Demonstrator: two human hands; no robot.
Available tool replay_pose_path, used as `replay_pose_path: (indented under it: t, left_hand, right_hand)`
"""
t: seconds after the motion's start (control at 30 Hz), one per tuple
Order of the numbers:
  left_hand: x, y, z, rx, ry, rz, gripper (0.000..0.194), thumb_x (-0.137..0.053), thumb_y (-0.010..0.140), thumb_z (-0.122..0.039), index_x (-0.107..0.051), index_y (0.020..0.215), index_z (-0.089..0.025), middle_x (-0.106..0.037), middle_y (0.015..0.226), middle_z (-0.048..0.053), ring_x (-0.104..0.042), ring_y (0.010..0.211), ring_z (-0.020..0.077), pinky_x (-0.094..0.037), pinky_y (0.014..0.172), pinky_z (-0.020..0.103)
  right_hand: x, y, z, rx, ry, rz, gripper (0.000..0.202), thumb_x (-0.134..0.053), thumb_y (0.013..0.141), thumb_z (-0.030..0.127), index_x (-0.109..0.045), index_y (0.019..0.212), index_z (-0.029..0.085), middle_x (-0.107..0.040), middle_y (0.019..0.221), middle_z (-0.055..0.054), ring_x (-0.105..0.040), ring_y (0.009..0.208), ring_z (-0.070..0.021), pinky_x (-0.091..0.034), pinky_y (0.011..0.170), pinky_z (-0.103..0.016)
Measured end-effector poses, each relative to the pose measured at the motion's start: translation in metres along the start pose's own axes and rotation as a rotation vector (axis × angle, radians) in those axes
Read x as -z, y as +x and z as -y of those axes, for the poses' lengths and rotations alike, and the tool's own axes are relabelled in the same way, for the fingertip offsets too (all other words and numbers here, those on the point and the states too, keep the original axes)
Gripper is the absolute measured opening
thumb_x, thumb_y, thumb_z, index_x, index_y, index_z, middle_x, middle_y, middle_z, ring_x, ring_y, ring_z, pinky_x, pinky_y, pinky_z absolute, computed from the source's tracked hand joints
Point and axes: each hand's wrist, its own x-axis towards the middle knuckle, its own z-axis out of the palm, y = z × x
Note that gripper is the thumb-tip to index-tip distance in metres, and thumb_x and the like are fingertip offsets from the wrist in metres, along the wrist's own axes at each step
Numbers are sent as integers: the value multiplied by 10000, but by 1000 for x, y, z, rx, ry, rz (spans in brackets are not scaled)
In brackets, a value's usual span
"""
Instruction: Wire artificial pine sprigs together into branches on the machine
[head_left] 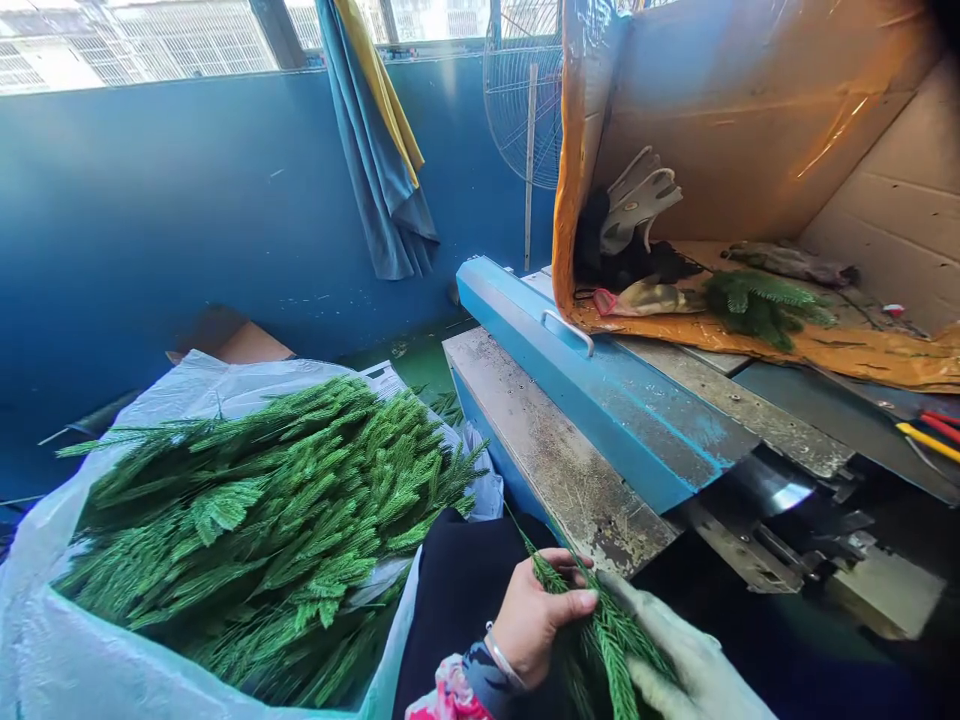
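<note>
Left fingers [576, 605] pinch green sprigs [616, 650]; right fingers [631, 597], gloved, spread around them. Left of both, a sprig heap [300, 510] fills a white bag [52, 655].

Hands [536, 610]: two, one bare, one in a pale glove [686, 645].
Held sprigs [619, 650]: several; overlapping, exact number not readable.
White bags [75, 650]: one.
Sprigs in the bag [300, 510]: dozens by appearance, too dense to count.
Cardboard boxes [697, 90]: one large.
Green clusters in the box [765, 300]: one.
Hanging cloths: two, one blue-grey [379, 190], one yellow [382, 90].
Fans [521, 110]: one, partly behind the box.
Blue machine covers [600, 400]: one.
Metal handles on the cover [568, 330]: one.
Bracelets [502, 655]: one.
Coloured tool handles [930, 440]: at least two, one yellow, one red; cut by the right edge.
</note>
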Motion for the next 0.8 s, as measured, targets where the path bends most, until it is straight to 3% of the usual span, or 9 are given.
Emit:
replay_pose_path:
  t: [0.17,0.27,0.33,0.5,0.7,0.8]
  left_hand:
    - [-13,5,-1,4,79,-32,339,-759,565,-293,-663,823,-96,-612,718,43,-518,647,118,-405,660,258]
    - [-21,8,-1,-22,52,-41,305,-749,577,-310,-664,771,-91,-611,684,43,-521,652,127,-406,663,263]
    - [-26,10,1,-15,26,-34,300,-760,560,-304,-662,748,-91,-614,673,46,-528,649,137,-409,657,271]
    - [-34,12,7,14,-44,-31,309,-769,540,-309,-658,744,-104,-608,639,34,-535,619,145,-416,640,284]
    - [-46,14,10,23,-82,-55,272,-778,528,-289,-648,691,-114,-599,622,18,-525,593,123,-411,623,260]
    - [-58,15,12,54,-157,-29,265,-781,522,-281,-636,666,-112,-584,577,9,-518,556,112,-415,600,257]
  right_hand:
    - [17,3,0,5,-150,-55,473,-352,798,147,-441,1263,154,-480,1272,-92,-456,1156,-145,-365,994,-279]
    - [28,-4,-7,28,-221,-93,504,-437,776,213,-424,1277,163,-461,1286,-108,-454,1159,-195,-381,984,-338]
    - [36,-11,-12,29,-201,-151,490,-473,783,287,-437,1264,200,-479,1270,-89,-471,1141,-192,-411,961,-313]
    - [37,-19,-18,57,-251,-313,266,-447,813,245,-606,1025,263,-611,1059,-30,-576,979,-150,-496,848,-235]
    - [25,-17,-29,177,-535,-412,369,-499,727,232,-584,1084,193,-550,1175,-104,-529,1066,-245,-512,836,-371]
    - [29,-20,-41,285,-635,-364,512,-452,698,132,-496,1208,151,-543,1193,-120,-548,1050,-212,-519,818,-302]
